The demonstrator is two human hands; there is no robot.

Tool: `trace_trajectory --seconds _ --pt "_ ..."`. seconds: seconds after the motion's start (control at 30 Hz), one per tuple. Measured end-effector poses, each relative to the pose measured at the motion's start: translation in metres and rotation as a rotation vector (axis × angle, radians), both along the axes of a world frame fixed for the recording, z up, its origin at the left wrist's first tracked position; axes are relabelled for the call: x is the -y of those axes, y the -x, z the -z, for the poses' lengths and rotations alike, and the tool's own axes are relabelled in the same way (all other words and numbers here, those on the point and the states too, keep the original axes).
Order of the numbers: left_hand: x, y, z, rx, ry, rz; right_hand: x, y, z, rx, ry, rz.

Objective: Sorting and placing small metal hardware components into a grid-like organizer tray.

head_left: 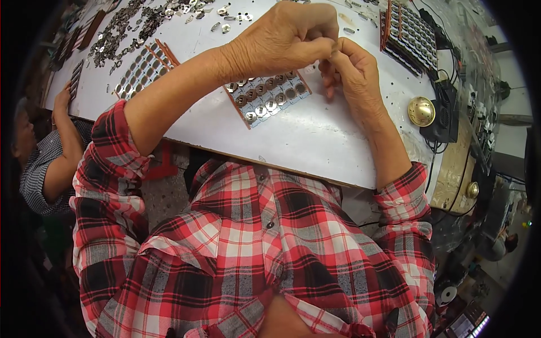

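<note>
My left hand (290, 39) reaches across the white table, fingers pinched together. Its fingertips meet those of my right hand (356, 70), whose thumb and forefinger are closed too. Whatever lies between them is too small and covered to make out. Just below my left wrist lies a flat, light-blue panel (234, 104) with brownish edges. Rows of round silvery metal discs (260, 109) sit on it, some with dark marks; my left hand and forearm hide its far part. A similar panel of grey discs (140, 73) lies left of my forearm, partly covered by it.
Loose small metal pieces (132, 28) are heaped at the far left. A stack of disc-filled panels (410, 36) stands at the far right. Near it are a brass-coloured dome (421, 111), a black device (445, 110) and cables. At left, a co-worker's hand (63, 98) touches a narrow panel.
</note>
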State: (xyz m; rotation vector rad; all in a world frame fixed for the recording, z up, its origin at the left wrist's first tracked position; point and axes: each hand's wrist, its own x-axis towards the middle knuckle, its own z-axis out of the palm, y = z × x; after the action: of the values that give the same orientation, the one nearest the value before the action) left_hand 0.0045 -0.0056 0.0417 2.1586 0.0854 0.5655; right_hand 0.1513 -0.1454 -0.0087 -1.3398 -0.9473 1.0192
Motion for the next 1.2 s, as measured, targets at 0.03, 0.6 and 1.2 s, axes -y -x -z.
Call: trace_trajectory --seconds 0.03,0.6,1.2 --pt "0.001 0.000 -0.001 0.046 0.022 -0.038 0.000 0.002 -0.002 0.018 -0.007 0.003" --pt "0.026 0.036 0.017 0.079 0.606 -0.209 0.005 -0.008 -0.014 -0.413 -0.144 -0.142" --pt "0.039 0.087 0.027 0.028 -0.341 -0.394 0.008 0.013 -0.007 0.025 0.066 -0.176"
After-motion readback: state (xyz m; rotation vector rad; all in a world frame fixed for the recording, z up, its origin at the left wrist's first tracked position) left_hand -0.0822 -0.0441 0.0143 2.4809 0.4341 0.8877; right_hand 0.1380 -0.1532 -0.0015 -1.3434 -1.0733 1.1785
